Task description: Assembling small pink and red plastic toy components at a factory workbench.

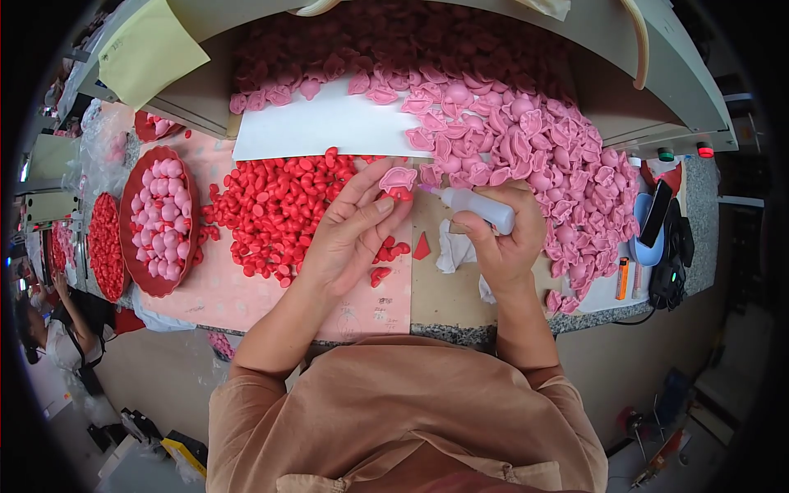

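Between the fingertips of my left hand [352, 238], a small pink ruffled shell-shaped piece [398, 178] is pinched, with a red rounded piece [401, 194] at its lower edge. My right hand [511, 234] is wrapped round a translucent squeeze bottle [481, 206]. The bottle's narrow tip points left and is close to the pink piece; whether it touches cannot be made out. Loose red pieces [275, 215] lie heaped left of my left hand. A large heap of pink shell pieces [501, 131] spreads behind and to the right of my right hand.
At left stands a red oval tray [161, 287] of pink-and-red pieces. Crumpled tissue [452, 249] and a red triangular scrap [422, 246] lie below my hands. A phone [655, 215] and an orange lighter [622, 278] are at right. Shelf walls frame the back. Another person [70, 329] is far left.
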